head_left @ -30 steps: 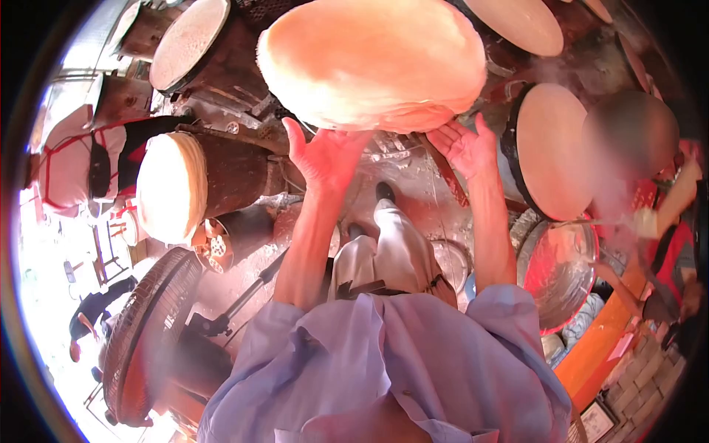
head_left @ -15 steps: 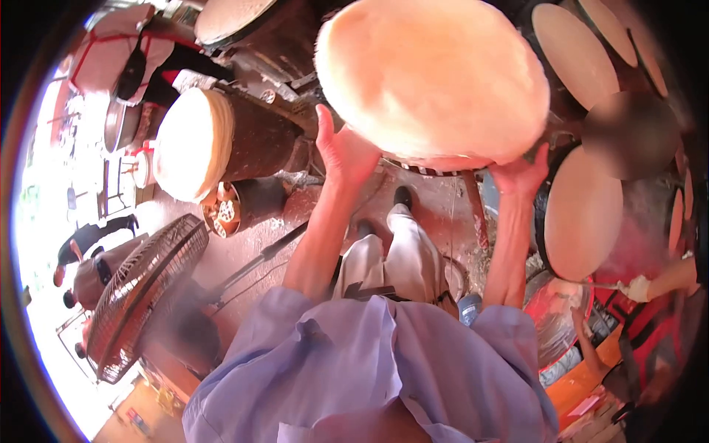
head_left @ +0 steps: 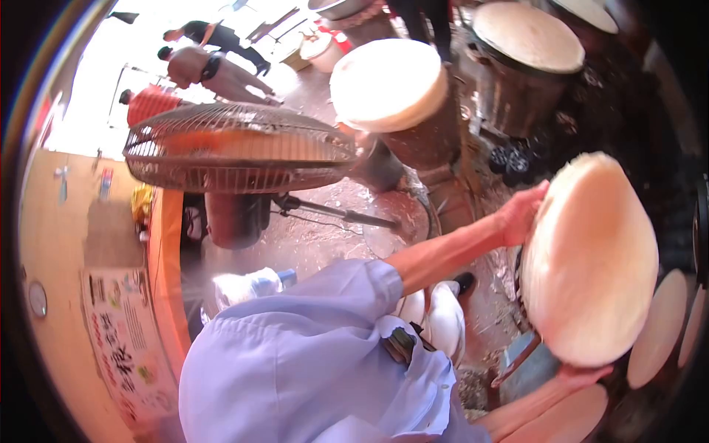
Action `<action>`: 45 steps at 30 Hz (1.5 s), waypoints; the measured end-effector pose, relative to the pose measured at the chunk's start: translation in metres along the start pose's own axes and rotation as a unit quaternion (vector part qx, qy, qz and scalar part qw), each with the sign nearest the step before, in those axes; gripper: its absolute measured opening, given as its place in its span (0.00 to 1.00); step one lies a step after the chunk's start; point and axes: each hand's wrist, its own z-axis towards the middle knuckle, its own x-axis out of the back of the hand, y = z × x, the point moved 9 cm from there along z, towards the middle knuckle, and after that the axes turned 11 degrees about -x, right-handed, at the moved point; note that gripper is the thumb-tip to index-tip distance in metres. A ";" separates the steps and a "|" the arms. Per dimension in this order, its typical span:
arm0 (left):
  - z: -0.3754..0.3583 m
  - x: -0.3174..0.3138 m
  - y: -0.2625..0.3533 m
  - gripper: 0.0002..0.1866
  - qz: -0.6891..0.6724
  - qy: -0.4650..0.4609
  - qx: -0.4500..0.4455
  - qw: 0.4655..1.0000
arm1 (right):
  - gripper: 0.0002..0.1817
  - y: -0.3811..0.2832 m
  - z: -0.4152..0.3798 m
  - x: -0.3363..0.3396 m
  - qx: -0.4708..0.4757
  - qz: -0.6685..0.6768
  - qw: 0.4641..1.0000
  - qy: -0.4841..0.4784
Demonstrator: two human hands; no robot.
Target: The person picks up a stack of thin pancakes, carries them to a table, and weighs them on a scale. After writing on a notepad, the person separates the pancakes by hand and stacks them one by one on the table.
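Observation:
A large, thick, pale round slab [head_left: 591, 258] with a fuzzy edge stands tilted at the right of the view, between my two hands. My left hand [head_left: 523, 214] presses against its upper left edge, with the fingers partly behind the rim. Under its lower edge, my right hand [head_left: 580, 376] supports it with the fingers stretched along the rim. Part of a metal container's edge shows behind the slab's left side. Another pale disc [head_left: 565, 417] lies below my right forearm.
A large fan [head_left: 240, 151] stands at the left. Dark drums with pale round tops [head_left: 388, 85], [head_left: 528, 37] are at the upper middle and right. More pale discs [head_left: 657, 328] lean at the far right. Several people [head_left: 218, 74] are at the upper left. A blue bucket [head_left: 528, 362] is low right.
The view has swung to the left, so the fan, drums and people appear farther right. The slab, still between my hands, now shows at the right and more tilted.

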 end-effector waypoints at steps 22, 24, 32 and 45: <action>0.093 0.022 -0.003 0.43 0.158 0.047 0.152 0.974 | 0.39 0.059 0.032 -0.019 -0.063 -0.062 0.996 -0.027; 0.102 0.008 -0.002 0.40 0.155 -0.011 0.099 0.983 | 0.39 0.062 0.031 -0.020 -0.067 -0.062 0.995 -0.031; 0.107 0.000 -0.006 0.35 0.139 -0.088 0.092 0.982 | 0.38 0.073 0.021 -0.014 -0.093 -0.061 0.992 -0.051; -0.072 -0.040 0.080 0.34 0.019 0.010 -0.025 0.999 | 0.38 0.102 -0.078 -0.007 -0.151 -0.056 0.982 -0.096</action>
